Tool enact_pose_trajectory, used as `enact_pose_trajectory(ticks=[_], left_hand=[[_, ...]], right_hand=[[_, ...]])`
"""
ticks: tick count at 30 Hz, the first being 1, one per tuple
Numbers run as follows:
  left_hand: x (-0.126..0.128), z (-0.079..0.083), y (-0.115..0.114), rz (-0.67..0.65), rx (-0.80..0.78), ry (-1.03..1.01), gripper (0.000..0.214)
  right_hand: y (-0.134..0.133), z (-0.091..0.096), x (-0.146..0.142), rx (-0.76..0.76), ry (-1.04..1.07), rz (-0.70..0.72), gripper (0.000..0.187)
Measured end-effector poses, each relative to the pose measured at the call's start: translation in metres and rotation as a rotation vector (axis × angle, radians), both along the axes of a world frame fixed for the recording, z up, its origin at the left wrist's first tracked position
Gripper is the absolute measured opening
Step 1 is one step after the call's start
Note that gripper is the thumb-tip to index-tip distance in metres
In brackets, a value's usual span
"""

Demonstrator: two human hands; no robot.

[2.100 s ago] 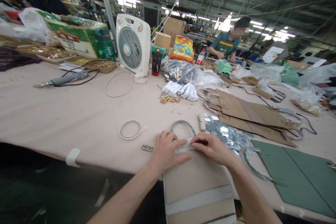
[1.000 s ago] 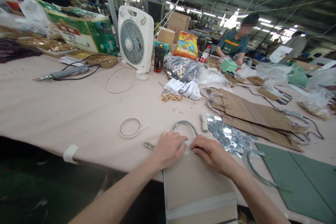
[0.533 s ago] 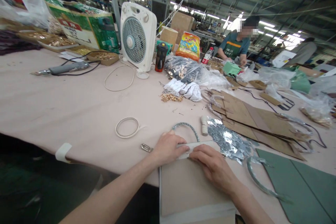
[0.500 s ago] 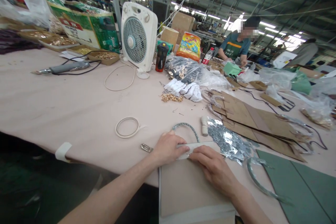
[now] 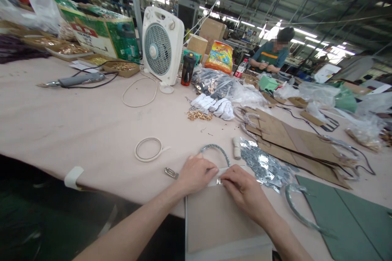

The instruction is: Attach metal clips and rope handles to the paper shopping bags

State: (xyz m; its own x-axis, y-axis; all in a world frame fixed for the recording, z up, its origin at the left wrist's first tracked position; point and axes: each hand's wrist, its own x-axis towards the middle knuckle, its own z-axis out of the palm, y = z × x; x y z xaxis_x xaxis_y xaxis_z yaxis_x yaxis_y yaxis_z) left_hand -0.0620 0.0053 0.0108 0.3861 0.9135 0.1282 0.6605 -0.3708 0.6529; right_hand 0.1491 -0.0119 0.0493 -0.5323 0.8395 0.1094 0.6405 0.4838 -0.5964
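Where under hands (image 5: 197, 173), panel (image 5: 226, 220) partly hidden.

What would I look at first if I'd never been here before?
Probably the white fan, standing toward the far side of the pinkish table. Next, the bright orange-and-yellow packet to its right. Up close, two bare hands work on a beige panel, near a shiny heap of metal pieces.

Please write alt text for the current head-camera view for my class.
A person's left hand rests on the top of a beige panel, and the right hand touches a small shiny plate there. Metal plates lie heaped nearby; a white fan stands behind.
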Motion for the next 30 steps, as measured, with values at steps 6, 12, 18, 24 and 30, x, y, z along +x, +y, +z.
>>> enact_pose_trajectory(ticks=[6,12,18,24,30], left_hand=[[-0.002,0.004,-0.002,0.021,0.009,0.013,0.037],[-0.002,0.008,-0.004,-0.003,0.022,0.007,0.038],[-0.002,-0.001,0.004,-0.034,-0.003,-0.068,0.033],[-0.001,-0.007,0.01,-0.025,-0.018,-0.079,0.038],[0.0,-0.004,0.006,0.007,-0.036,-0.07,0.038]], right_hand=[[0.011,0.006,-0.008,-0.129,-0.052,-0.104,0.012],[0.021,0.004,-0.008,-0.307,0.016,-0.178,0.012],[0.003,0.01,0.009,-0.061,0.228,-0.177,0.022],[-0.013,0.019,0.109,0.171,0.245,-0.588,0.016],[-0.009,0.003,0.188,0.031,-0.178,-0.647,0.016]])
